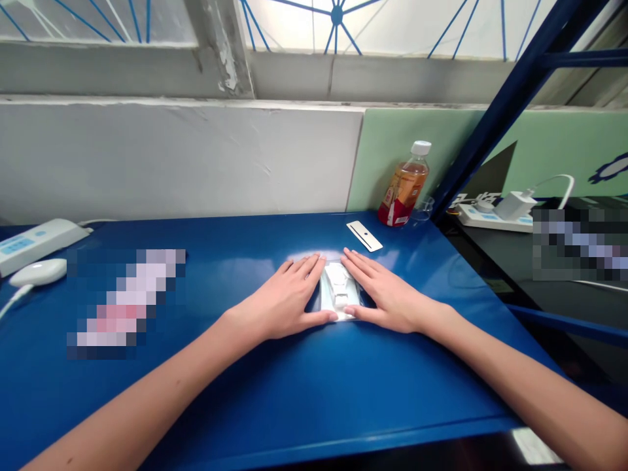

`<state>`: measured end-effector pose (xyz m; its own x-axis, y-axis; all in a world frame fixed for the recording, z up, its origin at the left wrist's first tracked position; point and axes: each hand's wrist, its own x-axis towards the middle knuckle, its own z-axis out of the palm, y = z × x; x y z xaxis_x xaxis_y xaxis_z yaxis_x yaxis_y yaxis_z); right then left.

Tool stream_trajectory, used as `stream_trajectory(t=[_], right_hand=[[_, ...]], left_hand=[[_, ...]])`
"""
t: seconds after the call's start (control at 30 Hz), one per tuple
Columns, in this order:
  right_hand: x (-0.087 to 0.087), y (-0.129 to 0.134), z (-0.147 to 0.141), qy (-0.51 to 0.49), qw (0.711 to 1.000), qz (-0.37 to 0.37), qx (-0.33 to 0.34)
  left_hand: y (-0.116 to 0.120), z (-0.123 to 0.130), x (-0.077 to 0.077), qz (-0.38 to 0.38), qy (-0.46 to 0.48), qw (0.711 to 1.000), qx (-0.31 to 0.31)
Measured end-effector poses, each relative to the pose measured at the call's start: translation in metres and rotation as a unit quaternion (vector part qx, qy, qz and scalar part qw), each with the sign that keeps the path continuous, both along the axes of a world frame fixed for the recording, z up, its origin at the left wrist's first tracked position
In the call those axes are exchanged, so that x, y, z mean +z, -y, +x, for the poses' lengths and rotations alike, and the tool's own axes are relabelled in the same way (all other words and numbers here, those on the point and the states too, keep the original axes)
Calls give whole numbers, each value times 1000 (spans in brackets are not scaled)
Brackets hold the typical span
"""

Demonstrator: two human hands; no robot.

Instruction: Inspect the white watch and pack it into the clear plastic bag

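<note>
A small clear packet (338, 284) with a white strap-like item inside lies on the blue table, in the middle of the view. My left hand (292, 294) rests flat along its left side, fingers stretched forward and thumb at the near edge. On the other side, my right hand (385, 291) lies with its fingers extended, its thumb also touching the near edge. Both palms face down and neither hand grips the packet. Parts of its side edges are hidden under my fingers. Just beyond my right hand sits a flat white card (364, 236) with a dark slot.
A drink bottle (405, 186) with a white cap stands at the back right by the wall. A power strip (42, 243) and a white rounded device (39, 272) with a cable lie at the left. A blue metal post (495, 104) rises at the right.
</note>
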<state>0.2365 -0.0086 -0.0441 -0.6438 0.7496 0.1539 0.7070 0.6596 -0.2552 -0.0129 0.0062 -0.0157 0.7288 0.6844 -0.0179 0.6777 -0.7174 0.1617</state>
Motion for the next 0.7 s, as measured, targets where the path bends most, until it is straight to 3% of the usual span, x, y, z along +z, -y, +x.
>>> stream_trajectory(t=[0.27, 0.47, 0.7], right_hand=[[-2, -2, 1, -20, 999, -20, -18], [3, 0, 1, -16, 999, -40, -23], [6, -4, 10, -2, 999, -47, -3]], left_hand=[[-5, -9, -16, 19, 66, 998, 4], [-5, -10, -17, 0, 72, 997, -21], [-2, -11, -19, 11, 95, 995, -2]])
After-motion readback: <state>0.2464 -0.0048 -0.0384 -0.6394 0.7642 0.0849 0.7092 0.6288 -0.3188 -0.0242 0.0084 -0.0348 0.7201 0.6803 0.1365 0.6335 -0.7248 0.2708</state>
